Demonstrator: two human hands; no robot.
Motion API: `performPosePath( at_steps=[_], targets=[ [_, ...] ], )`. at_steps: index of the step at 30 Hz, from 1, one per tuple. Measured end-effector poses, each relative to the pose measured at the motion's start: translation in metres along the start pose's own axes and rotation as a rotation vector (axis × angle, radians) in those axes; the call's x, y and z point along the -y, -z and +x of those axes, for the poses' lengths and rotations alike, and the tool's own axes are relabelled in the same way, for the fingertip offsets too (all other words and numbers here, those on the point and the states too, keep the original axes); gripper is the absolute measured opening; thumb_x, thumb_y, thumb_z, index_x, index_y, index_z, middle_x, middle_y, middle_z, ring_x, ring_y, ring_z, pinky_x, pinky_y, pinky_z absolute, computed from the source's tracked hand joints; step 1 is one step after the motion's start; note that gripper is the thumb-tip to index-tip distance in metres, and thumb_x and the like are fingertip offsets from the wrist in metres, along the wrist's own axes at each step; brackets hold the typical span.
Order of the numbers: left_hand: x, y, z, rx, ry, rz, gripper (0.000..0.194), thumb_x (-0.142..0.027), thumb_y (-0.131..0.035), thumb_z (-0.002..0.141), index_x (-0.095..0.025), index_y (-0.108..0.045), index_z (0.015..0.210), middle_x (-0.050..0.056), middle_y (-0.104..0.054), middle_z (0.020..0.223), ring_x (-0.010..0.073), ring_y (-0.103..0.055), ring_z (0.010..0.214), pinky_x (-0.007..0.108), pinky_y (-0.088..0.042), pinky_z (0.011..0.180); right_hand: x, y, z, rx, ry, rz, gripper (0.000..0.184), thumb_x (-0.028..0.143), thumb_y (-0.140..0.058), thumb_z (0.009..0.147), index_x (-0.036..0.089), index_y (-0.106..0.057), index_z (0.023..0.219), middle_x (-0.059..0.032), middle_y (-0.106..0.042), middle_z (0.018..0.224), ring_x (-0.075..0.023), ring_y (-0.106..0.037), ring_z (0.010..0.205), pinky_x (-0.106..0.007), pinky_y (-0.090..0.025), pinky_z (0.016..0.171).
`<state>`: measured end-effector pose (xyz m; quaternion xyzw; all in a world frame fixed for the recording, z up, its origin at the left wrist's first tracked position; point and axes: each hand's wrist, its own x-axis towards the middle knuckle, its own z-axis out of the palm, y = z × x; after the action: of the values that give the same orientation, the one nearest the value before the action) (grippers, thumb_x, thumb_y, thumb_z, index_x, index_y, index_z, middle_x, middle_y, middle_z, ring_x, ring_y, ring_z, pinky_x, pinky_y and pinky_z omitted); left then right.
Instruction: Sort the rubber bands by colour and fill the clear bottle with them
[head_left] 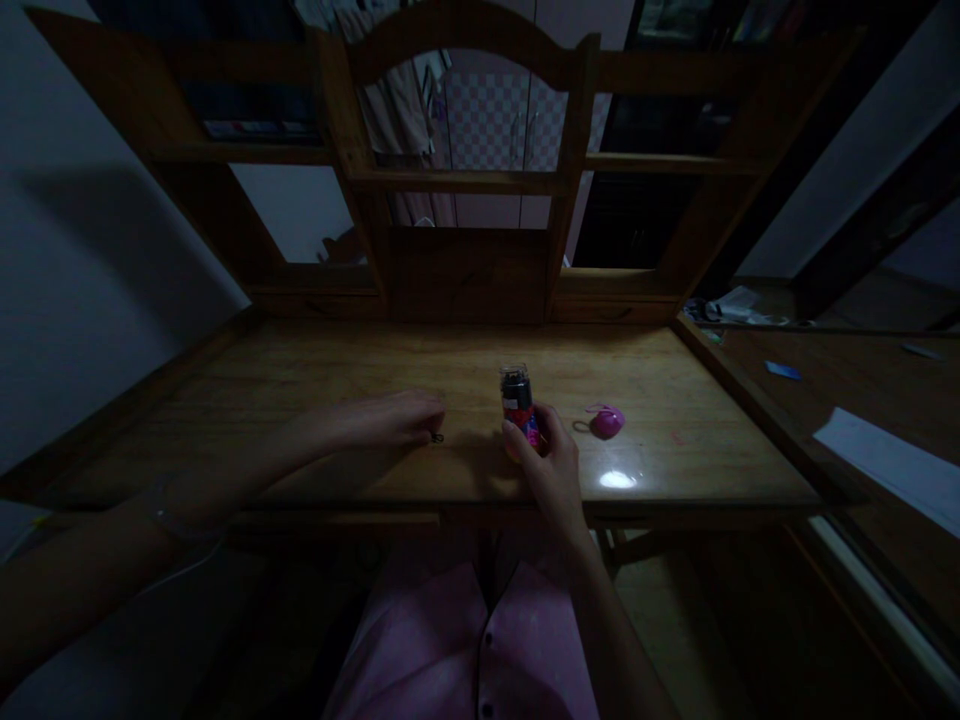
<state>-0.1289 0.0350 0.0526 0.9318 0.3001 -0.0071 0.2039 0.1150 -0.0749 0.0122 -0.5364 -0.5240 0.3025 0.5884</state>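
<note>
My right hand [551, 455] is wrapped round a small bottle [519, 405] with a clear cap, a black upper part and a red, blue and pink label. It stands roughly upright over the desk's near half; whether its base touches the wood is hidden by my fingers. To its left, my left hand [411, 415] is low at the desktop, fingers bent together. A tiny dark looped thing [436, 437] shows at those fingertips, too small to name. Right of my right hand lies a shiny pink rounded object [607, 421] with a thin loop beside it.
The wooden desk [300, 370] has a raised shelf frame [465, 180] along its back. On the right, beyond the desk's side edge, a lower brown surface holds white paper [892, 460] and a blue card [782, 370]. A wall [112, 200] stands at the left.
</note>
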Motion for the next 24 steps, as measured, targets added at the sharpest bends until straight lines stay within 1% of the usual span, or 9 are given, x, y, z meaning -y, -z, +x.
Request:
performPosePath(
  at_steps=[3, 5, 11, 16, 21, 24],
  targets=[
    [0.007, -0.002, 0.003, 0.054, -0.007, 0.030, 0.010, -0.027, -0.055, 0.085, -0.019, -0.059, 0.090, 0.005, -0.060, 0.089, 0.0187, -0.055, 0.080, 0.030, -0.041, 0.071, 0.000, 0.000, 0.000, 0.000, -0.005, 0.002, 0.035, 0.044, -0.064, 0.083, 0.021, -0.063, 0.109, -0.0054, -0.068, 0.103, -0.0218, -0.062, 0.092, -0.034, -0.046, 0.083],
    [0.008, -0.002, 0.003, 0.061, 0.000, 0.044, 0.012, -0.028, -0.053, 0.087, -0.018, -0.059, 0.089, 0.005, -0.059, 0.087, 0.0179, -0.054, 0.077, 0.029, -0.040, 0.069, 0.000, 0.000, 0.000, 0.004, -0.001, 0.003, 0.035, 0.045, -0.064, 0.083, 0.021, -0.063, 0.109, -0.0049, -0.068, 0.101, -0.0216, -0.062, 0.092, -0.033, -0.046, 0.082],
    [-0.004, 0.004, -0.002, 0.099, 0.076, 0.039, 0.013, -0.029, -0.053, 0.086, -0.018, -0.059, 0.083, 0.002, -0.056, 0.076, 0.0148, -0.049, 0.066, 0.026, -0.034, 0.059, 0.000, 0.000, 0.000, 0.000, -0.006, -0.001, 0.035, 0.044, -0.064, 0.083, 0.020, -0.063, 0.109, -0.0049, -0.069, 0.101, -0.0216, -0.063, 0.092, -0.033, -0.046, 0.082],
    [-0.005, 0.005, -0.004, 0.104, 0.085, 0.039, 0.010, -0.026, -0.054, 0.084, -0.017, -0.058, 0.081, 0.003, -0.057, 0.077, 0.0146, -0.049, 0.067, 0.026, -0.034, 0.060, 0.001, 0.000, 0.000, 0.005, -0.008, -0.001, 0.034, 0.044, -0.064, 0.083, 0.021, -0.064, 0.108, -0.0048, -0.069, 0.101, -0.0215, -0.063, 0.091, -0.033, -0.047, 0.081],
    [-0.005, 0.011, -0.007, 0.135, 0.091, 0.016, 0.014, -0.030, -0.055, 0.086, -0.017, -0.059, 0.087, 0.003, -0.060, 0.082, 0.0161, -0.053, 0.072, 0.026, -0.036, 0.062, 0.000, 0.001, 0.000, 0.007, 0.005, 0.005, 0.035, 0.043, -0.064, 0.083, 0.021, -0.064, 0.109, -0.0053, -0.069, 0.100, -0.0212, -0.063, 0.089, -0.033, -0.046, 0.080],
    [-0.003, 0.009, -0.009, 0.135, 0.099, 0.008, 0.013, -0.028, -0.054, 0.085, -0.017, -0.061, 0.087, 0.004, -0.061, 0.082, 0.0161, -0.053, 0.072, 0.026, -0.036, 0.062, -0.001, 0.000, 0.000, 0.006, 0.007, -0.004, 0.033, 0.043, -0.064, 0.083, 0.021, -0.064, 0.108, -0.0053, -0.068, 0.100, -0.0215, -0.062, 0.090, -0.033, -0.046, 0.081]
  ],
)
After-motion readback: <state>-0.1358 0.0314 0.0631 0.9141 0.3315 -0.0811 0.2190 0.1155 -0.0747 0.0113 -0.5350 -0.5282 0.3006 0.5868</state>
